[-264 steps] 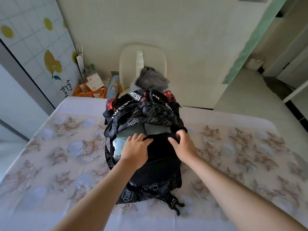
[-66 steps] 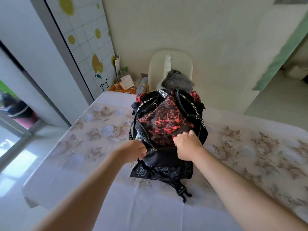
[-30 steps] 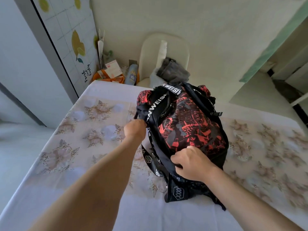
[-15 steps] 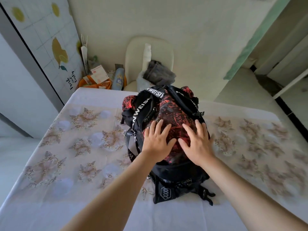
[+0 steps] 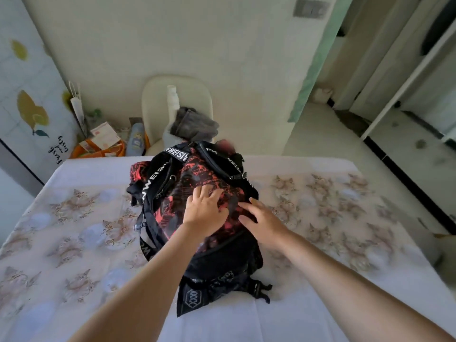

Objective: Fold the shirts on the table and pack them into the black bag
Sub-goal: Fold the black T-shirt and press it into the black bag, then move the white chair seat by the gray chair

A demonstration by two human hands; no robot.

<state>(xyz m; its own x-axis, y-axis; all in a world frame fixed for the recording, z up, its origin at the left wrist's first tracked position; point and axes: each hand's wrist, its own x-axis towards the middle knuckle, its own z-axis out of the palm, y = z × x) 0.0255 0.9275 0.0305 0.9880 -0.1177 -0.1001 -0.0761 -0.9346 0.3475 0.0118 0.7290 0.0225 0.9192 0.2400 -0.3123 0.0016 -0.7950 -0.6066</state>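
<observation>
Left hand [image 5: 204,212] lies flat, fingers spread, on the red-printed top panel of the black bag [image 5: 222,260]. Right hand [image 5: 265,224] is just beside it, fingers straight and loose, at the bag's right edge; blurred, so contact unclear. Neither grips anything. Bag lies mid-counter [image 5: 74,230], lettered straps toward the far side. Chair [image 5: 153,107] behind the counter carries a grey garment [image 5: 195,124].

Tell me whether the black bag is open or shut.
Shut, as far as shows: the black bag is covered by its red-printed front, no opening or contents visible; left hand and right hand rest flat on it.
</observation>
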